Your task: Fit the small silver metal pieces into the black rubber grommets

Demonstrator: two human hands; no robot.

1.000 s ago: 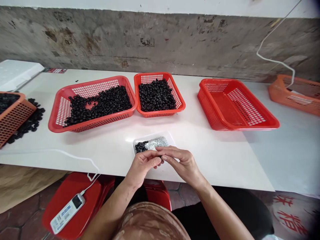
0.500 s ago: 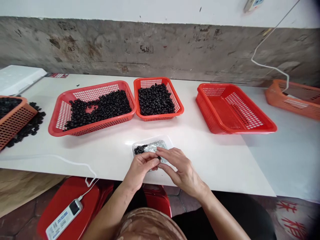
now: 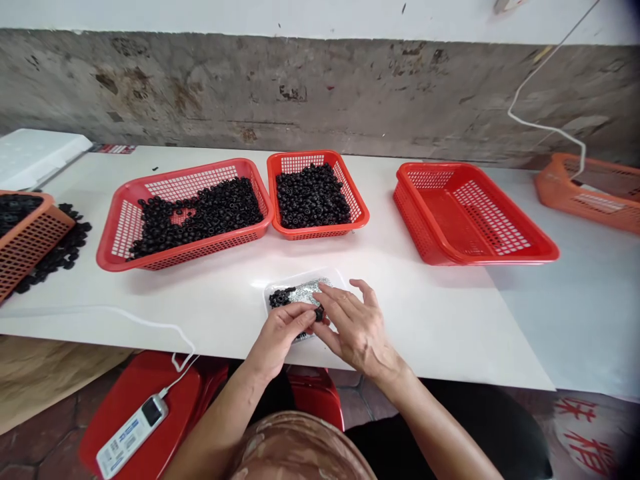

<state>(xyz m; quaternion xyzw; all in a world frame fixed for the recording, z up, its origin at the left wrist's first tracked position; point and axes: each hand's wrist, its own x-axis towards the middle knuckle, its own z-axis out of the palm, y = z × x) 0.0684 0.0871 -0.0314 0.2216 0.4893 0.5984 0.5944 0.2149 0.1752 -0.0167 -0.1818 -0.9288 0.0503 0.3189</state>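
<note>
My left hand is closed, its thumb and fingertips pinching a small round black plastic part. My right hand meets it from the other side, with thumb and fingers closed around the same part and the outer fingers raised. Just beneath both hands sits a shallow white tray. Tiny shiny silver pieces cover much of it, too small to name. A small heap of black parts lies at its left end. My hands hide the tray's near side.
Behind the tray, two red baskets hold many black parts. Stacked red baskets stand at right, an orange basket beyond. Another orange basket is at far left beside loose black parts. A white cable crosses the table's left edge.
My right hand's fingers have lifted and spread somewhat, and the black part shows more between the fingertips. My left hand keeps nearly the same place. The view has shifted slightly.
</note>
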